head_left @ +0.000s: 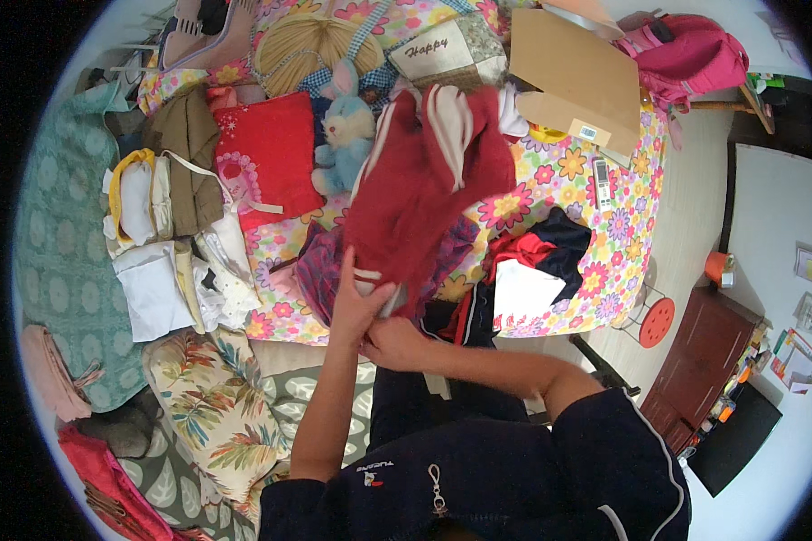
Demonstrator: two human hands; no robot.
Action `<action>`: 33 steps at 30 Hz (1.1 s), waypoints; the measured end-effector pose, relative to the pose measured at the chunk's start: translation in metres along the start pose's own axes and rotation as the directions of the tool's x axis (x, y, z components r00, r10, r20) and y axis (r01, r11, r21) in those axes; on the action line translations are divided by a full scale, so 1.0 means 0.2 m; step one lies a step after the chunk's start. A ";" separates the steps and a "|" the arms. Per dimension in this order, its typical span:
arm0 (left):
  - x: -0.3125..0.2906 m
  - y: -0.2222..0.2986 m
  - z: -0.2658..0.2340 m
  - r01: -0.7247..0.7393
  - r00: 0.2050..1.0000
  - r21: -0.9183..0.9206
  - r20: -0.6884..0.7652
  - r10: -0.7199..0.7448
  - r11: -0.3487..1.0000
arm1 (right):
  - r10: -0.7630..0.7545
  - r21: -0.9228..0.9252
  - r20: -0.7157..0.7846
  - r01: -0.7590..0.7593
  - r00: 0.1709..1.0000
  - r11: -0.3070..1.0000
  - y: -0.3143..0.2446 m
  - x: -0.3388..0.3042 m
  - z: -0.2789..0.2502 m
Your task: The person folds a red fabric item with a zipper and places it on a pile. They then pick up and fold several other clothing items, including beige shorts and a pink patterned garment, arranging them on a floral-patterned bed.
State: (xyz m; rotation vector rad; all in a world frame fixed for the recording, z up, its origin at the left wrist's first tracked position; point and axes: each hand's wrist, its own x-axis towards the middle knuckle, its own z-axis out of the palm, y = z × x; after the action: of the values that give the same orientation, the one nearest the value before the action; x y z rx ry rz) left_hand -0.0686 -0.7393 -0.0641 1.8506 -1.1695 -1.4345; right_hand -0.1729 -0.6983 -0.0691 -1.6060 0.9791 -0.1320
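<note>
A dark red garment with white stripes (419, 189), its exact kind unclear, hangs from both my hands over the bed and is blurred at its right side. My left hand (355, 305) grips its near end, where a white patch shows. Just below, my right hand (398, 344) is closed on the same end, close against the left; its fingertips are hidden. Under the garment, a purple patterned cloth (320, 270) lies bunched on the flowered bedspread (505, 212). To the right are clothes in navy and red (559, 248) with a white piece (525, 298).
Left of the garment sit a blue plush rabbit (343, 144) and a red cushion (271, 149). Folded white clothes (153, 287) lie farther left. An open cardboard box (573, 77), a remote control (602, 183) and a pink backpack (695, 59) are at the right. A red stool (657, 323) stands beside the bed.
</note>
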 end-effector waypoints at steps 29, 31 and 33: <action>-0.83 0.42 -0.34 0.044 0.999 -0.900 0.034 -0.029 0.434 | 0.470 0.821 -0.437 0.127 0.767 0.556 0.14 -0.83 -0.49; -0.87 0.45 -0.33 0.063 0.996 -0.928 0.084 0.039 0.368 | 0.456 0.911 -0.387 0.255 0.801 0.325 -0.19 -1.07 -0.57; -0.89 0.43 -0.26 0.136 0.981 -0.930 0.173 0.083 0.341 | 0.489 0.946 -0.321 0.251 0.811 0.205 -0.34 -1.27 -0.59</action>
State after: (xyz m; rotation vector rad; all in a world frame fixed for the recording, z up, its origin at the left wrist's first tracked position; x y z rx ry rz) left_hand -0.0576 -0.6339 0.1101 0.8592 -0.1437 -1.7668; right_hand -0.3684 -0.6265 0.1312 -0.1660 1.0938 -1.0089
